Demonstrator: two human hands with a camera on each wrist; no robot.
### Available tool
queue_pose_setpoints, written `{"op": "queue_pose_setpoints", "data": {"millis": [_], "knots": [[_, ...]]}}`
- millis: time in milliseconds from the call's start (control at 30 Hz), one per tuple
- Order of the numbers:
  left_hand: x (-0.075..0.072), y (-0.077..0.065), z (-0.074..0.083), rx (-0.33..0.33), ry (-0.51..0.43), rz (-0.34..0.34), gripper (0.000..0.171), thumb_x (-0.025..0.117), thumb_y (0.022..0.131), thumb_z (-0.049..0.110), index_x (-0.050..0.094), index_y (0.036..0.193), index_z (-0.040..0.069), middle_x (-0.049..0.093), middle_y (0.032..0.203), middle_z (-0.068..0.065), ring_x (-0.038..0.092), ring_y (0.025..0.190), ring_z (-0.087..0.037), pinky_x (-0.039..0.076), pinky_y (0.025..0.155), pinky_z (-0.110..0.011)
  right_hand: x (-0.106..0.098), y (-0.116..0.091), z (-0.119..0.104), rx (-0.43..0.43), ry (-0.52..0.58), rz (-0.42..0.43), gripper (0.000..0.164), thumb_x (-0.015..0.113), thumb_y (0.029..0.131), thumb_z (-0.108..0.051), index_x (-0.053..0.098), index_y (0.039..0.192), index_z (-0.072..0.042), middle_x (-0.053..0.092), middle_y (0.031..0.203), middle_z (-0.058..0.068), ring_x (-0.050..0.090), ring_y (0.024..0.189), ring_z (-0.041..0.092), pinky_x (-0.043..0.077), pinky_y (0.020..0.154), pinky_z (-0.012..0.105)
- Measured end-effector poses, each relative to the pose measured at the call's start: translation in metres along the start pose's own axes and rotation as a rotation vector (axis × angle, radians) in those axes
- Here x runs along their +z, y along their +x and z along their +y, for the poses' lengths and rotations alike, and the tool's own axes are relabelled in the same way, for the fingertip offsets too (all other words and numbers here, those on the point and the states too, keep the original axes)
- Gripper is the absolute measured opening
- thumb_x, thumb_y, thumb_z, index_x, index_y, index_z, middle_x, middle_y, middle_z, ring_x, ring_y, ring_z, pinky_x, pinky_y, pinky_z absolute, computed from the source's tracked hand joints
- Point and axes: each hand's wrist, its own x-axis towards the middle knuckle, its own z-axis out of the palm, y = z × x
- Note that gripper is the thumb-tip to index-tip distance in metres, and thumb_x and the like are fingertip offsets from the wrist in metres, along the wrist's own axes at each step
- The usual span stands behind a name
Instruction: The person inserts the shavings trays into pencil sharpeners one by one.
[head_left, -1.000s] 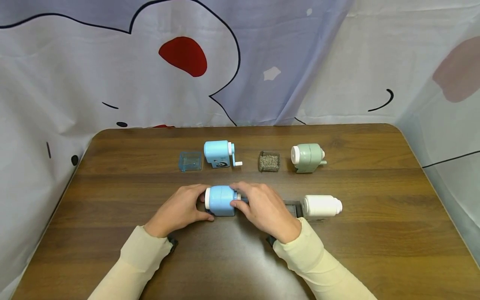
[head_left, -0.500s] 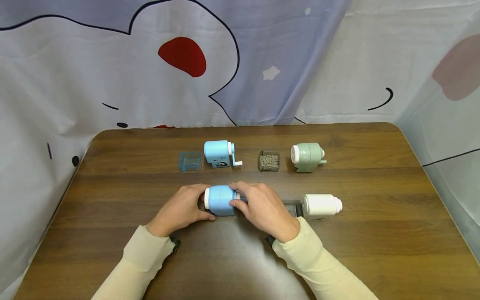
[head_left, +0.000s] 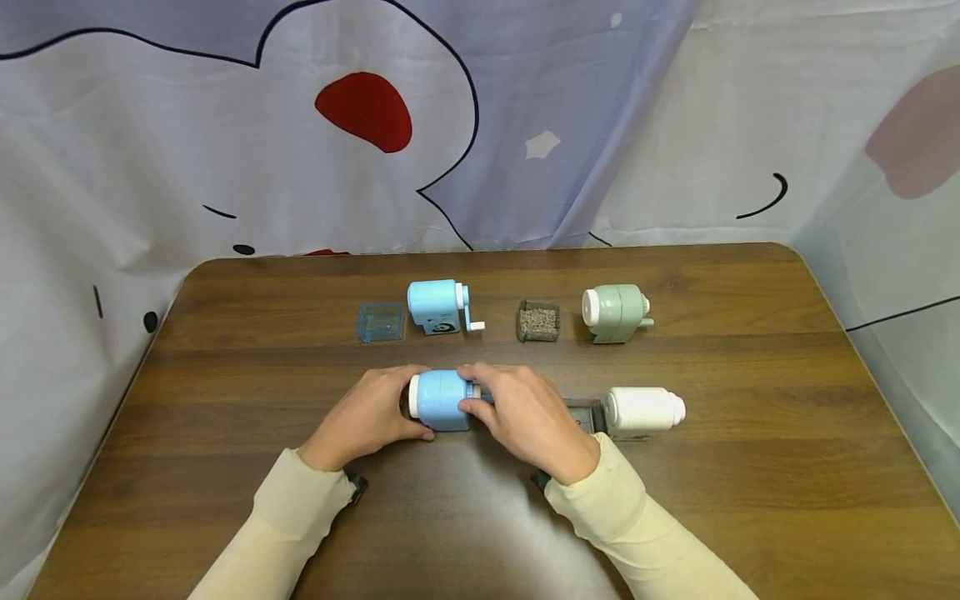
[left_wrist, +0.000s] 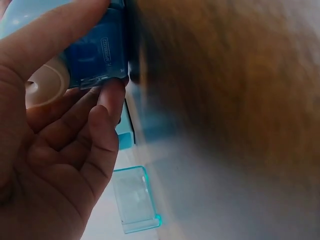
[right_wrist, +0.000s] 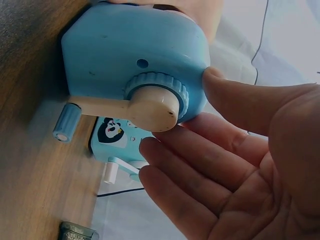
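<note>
A blue hand-crank pencil sharpener (head_left: 442,400) sits on the table between both hands, its white front end to the left. My left hand (head_left: 371,417) grips that end, thumb along the near side and fingers around the far side. In the left wrist view, fingertips reach a translucent blue drawer (left_wrist: 95,55) in the sharpener's lower part. My right hand (head_left: 525,417) holds the other end between thumb and forefinger, the remaining fingers extended. In the right wrist view, the cream crank arm (right_wrist: 105,106) and blue knob (right_wrist: 68,122) stand clear of the fingers.
Behind are a light blue sharpener (head_left: 435,307) with its clear blue drawer (head_left: 381,323) alongside, and a green sharpener (head_left: 618,315) beside a drawer of shavings (head_left: 538,322). At right lies a white sharpener (head_left: 643,409) next to a grey drawer (head_left: 587,414), partly behind the right wrist.
My left hand has shifted slightly right along the blue sharpener, its thumb reaching a little further on the near side. The right hand and the sharpener stay almost in place.
</note>
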Motion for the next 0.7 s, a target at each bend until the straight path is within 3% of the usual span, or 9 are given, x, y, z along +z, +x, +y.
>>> {"op": "queue_pose_setpoints", "data": {"millis": [500, 600, 700], "knots": [[0.0012, 0.0006, 0.0035, -0.042, -0.012, -0.023, 0.078, 0.088, 0.059, 0.032, 0.054, 0.127, 0.012, 0.062, 0.113, 0.001, 0.058, 0.092, -0.014, 0.05, 0.08, -0.035, -0.0018, -0.001, -0.0013, -0.007, -0.019, -0.001, 0.034, 0.069, 0.084, -0.032, 0.066, 0.114, -0.014, 0.07, 0.103, 0.002, 0.064, 0.083, 0.012, 0.052, 0.064, 0.033], [0.0004, 0.0, 0.0041, -0.049, -0.014, -0.035, 0.087, 0.088, 0.059, 0.033, 0.049, 0.133, 0.01, 0.058, 0.121, -0.002, 0.057, 0.099, -0.016, 0.048, 0.084, -0.037, -0.0025, -0.001, -0.0014, -0.008, -0.011, -0.014, 0.034, 0.068, 0.086, -0.03, 0.065, 0.116, -0.013, 0.069, 0.106, 0.002, 0.063, 0.088, 0.013, 0.052, 0.069, 0.034], [-0.0015, -0.0008, 0.005, -0.061, -0.021, -0.034, 0.097, 0.088, 0.058, 0.036, 0.042, 0.139, 0.01, 0.052, 0.131, -0.005, 0.053, 0.109, -0.019, 0.045, 0.091, -0.041, -0.0052, -0.0016, -0.0021, -0.006, -0.001, -0.022, 0.036, 0.067, 0.087, -0.028, 0.063, 0.12, -0.012, 0.066, 0.114, 0.003, 0.06, 0.102, 0.015, 0.05, 0.082, 0.035]]}}
